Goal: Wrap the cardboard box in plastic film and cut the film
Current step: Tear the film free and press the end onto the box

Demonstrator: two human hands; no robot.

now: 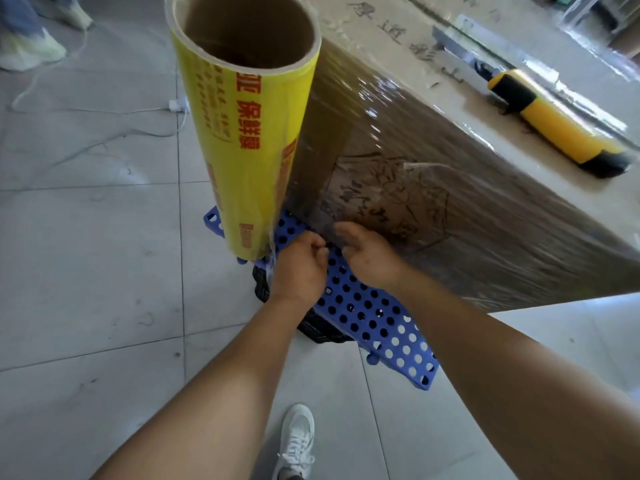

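Note:
A large cardboard box (467, 209) covered in shiny plastic film stands on a blue perforated pallet (374, 320). A tall yellow roll of film (242, 140) stands upright at the box's near left corner, a sheet of film running from it onto the box. Low at that corner, my left hand (301, 268) pinches the film's bottom edge. My right hand (370, 254) grips the same edge just to the right, against the box's side. A yellow and black utility knife (557, 123) lies on top of the box with its blade out.
Grey tiled floor (86, 271) lies all around. A white cable and plug (176, 105) trail across the floor at the left. Another person's shoes (31, 46) stand at the top left. My own white shoe (298, 441) is below the pallet.

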